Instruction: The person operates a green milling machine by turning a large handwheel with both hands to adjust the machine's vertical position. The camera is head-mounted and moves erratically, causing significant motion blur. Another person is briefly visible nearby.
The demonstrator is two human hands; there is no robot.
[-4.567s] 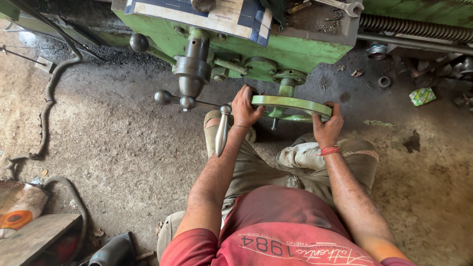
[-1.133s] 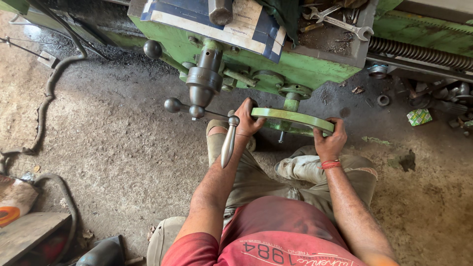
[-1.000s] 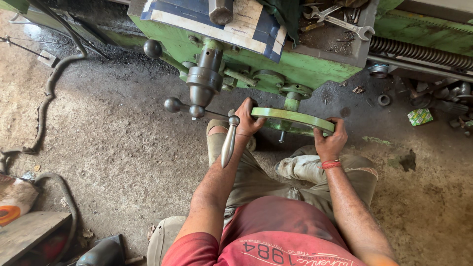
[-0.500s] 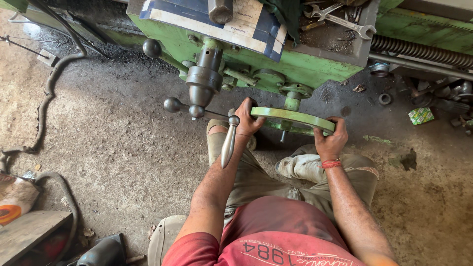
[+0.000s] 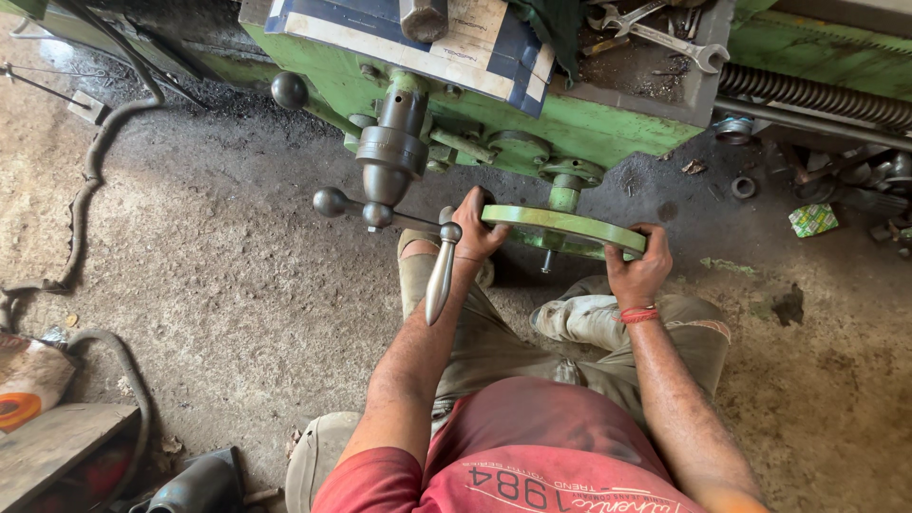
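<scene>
A green handwheel (image 5: 562,226) juts from the front of a green lathe carriage (image 5: 532,114). My left hand (image 5: 477,228) grips the wheel's left rim. At the right rim my right hand (image 5: 638,271), with a red band on its wrist, holds the wheel's edge. A grey metal lever handle (image 5: 439,275) hangs down just in front of my left forearm. A hub with ball-ended levers (image 5: 385,176) sits left of the wheel.
Spanners (image 5: 655,33) lie on the carriage top. A lead screw (image 5: 817,93) runs along the right. Hoses (image 5: 90,180) curl over the dirty concrete floor at left. A green packet (image 5: 813,220) and scrap parts lie at right. A wooden board (image 5: 52,451) sits at lower left.
My view has dropped slightly and moved closer over the seconds. Both hands stay on the handwheel's rim, with little visible shift in the last second.
</scene>
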